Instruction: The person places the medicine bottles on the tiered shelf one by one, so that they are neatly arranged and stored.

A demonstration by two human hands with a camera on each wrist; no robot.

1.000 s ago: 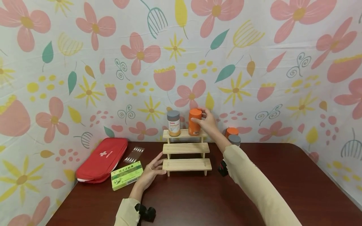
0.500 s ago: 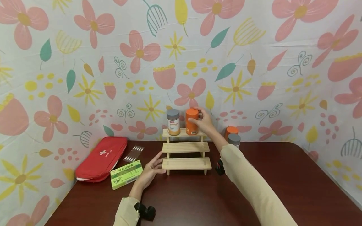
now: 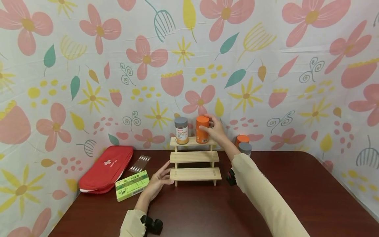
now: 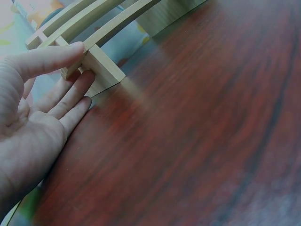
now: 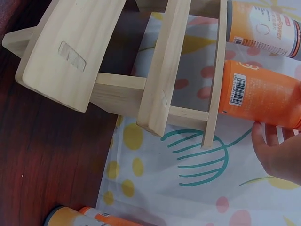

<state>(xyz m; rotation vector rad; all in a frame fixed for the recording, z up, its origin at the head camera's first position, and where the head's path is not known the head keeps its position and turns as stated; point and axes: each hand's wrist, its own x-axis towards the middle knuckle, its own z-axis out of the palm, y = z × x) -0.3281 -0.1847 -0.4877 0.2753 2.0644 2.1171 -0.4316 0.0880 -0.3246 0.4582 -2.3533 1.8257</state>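
Note:
A three-tier wooden stand (image 3: 195, 174) stands on the table. My left hand (image 3: 156, 184) holds its left end, thumb on the lowest step and other fingers against the side support (image 4: 104, 70). My right hand (image 3: 217, 130) grips an orange canister (image 3: 202, 133) from its right side, thumb in front. The canister is upright on the top step (image 5: 215, 89); its barcode shows in the right wrist view. Just left of it stands a grey-lidded supplement jar (image 3: 181, 131), with a small gap between them.
Behind my right forearm, another orange-lidded canister (image 3: 242, 139) and a grey-lidded jar (image 3: 245, 148) stand on the table. At left lie a red first-aid pouch (image 3: 107, 168), a clear pack of white capsules (image 3: 140, 164) and a green medicine box (image 3: 132, 186). A flowered cloth (image 3: 266, 108) hangs behind.
The orange canister, in my right hand, has shifted slightly left towards the grey-lidded jar, then a touch back right. My left hand has stayed on the stand.

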